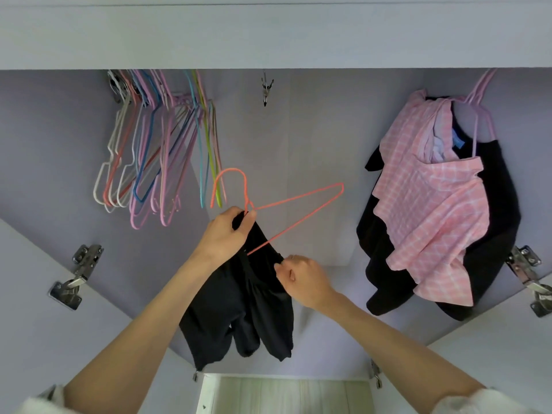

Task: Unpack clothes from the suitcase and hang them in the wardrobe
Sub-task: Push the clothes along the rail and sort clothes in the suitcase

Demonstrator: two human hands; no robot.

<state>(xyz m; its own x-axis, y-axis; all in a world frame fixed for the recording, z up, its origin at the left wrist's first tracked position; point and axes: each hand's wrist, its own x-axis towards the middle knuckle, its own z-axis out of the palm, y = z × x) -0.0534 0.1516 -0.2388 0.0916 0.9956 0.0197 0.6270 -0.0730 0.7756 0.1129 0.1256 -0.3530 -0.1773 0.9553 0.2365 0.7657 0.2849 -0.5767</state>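
Bare forearms reach up from the near edge of the head view toward the open lilac wardrobe [298, 150]. Left hand [227, 234] pinches the neck of a coral-orange wire hanger [295, 200], just under its hook, and some dark cloth is caught in the same pinch. Right hand [301, 279] grips a fold of the black fabric garment [239, 309] on its right side, fingers curled into the cloth. This garment hangs from the hanger's left end and drapes down between the two arms; the hanger's right shoulder sticks out bare, up and to the right.

That bare side is the job, as I judge it. Right hand should find the garment's opening and draw it over the exposed wire shoulder, while the left keeps the neck steady and level so the dressed side does not slide off. Check that the cloth sits evenly before letting go.

Far left, a bunch of empty pastel wire hangers [155, 150] hangs from the top. Far right, a pink checked shirt [430, 204] and a black top [493, 234] hang already. Between them the space looks free, a fair place for the hook. No suitcase shows here.
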